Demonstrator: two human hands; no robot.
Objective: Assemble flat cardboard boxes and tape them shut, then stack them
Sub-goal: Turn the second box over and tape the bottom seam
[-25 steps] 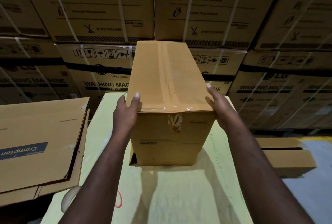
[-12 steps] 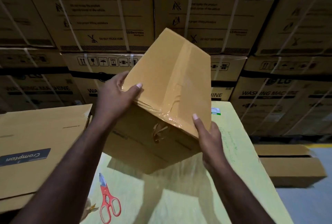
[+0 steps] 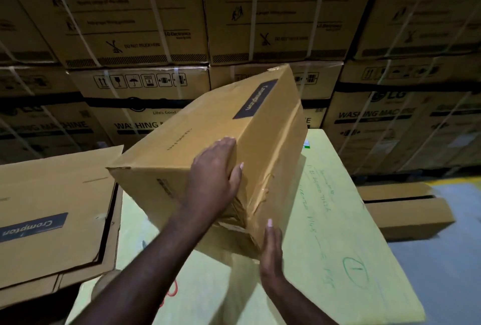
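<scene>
head view: the assembled cardboard box (image 3: pixel 208 142) is tipped on a slant over the yellow-green table (image 3: pixel 338 220). its far end is raised and its near corner is low over the table's middle; whether that corner touches the table cannot be told. a dark "crompton" label (image 3: pixel 255 99) shows on its upper face, and wrinkled clear tape (image 3: pixel 263 191) runs down the face turned to the table's right side. the left hand (image 3: pixel 213 176) grips the box's near upper edge, fingers curled over onto the top face and thumb pressed on the taped face. the right hand (image 3: pixel 270 244) lies flat against the low corner, fingers straight and together, clasping nothing. green handwriting (image 3: pixel 320 194) and a circled mark cover the table's right half. a blurred red shape (image 3: pixel 171 290) lies on the table's near part, below the left forearm. off the table's left edge sits a stack of flat cardboard (image 3: pixel 52 207), also marked "crompton". off its right edge, lower down on the floor, stands a low brown carton (image 3: pixel 406 210). behind the table's far edge rises a wall of strapped washing machine cartons (image 3: pixel 143 25).
</scene>
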